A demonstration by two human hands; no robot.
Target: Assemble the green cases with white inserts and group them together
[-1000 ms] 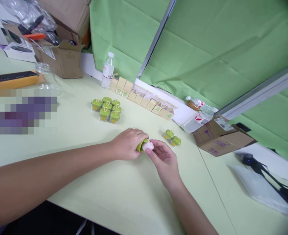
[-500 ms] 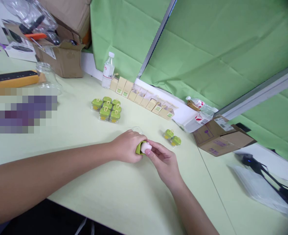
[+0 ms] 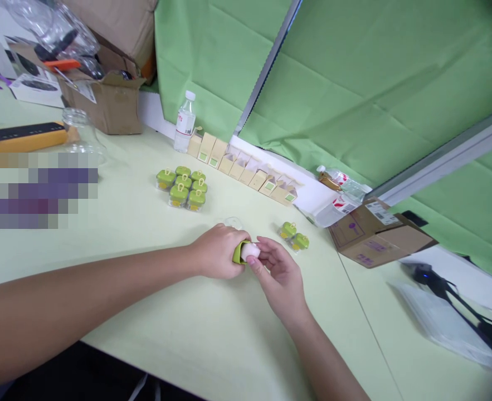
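My left hand (image 3: 218,250) is closed around a small green lid-like piece (image 3: 238,252), its open side facing right. A smooth pinkish-white rounded piece (image 3: 251,252) sticks out of that opening. The thumb of my right hand (image 3: 279,275) rests on the rounded piece, with the other fingers curled loosely at its far side. Just behind my left hand lies a clear plastic container (image 3: 233,223), partly hidden. To the right stand two small clear boxes with green lids (image 3: 288,228). Several more green-lidded boxes (image 3: 179,192) are grouped farther back on the left.
Along the back runs a row of small beige cartons (image 3: 239,167), with an upright water bottle (image 3: 184,122) at its left end. Bottles lie near a cardboard box (image 3: 379,234) on the right. At left are a glass jar (image 3: 76,131) and another carton (image 3: 118,106).
The fingers of my right hand have loosened and lifted slightly from the rounded piece, while the thumb stays on it. My left hand has hardly moved.
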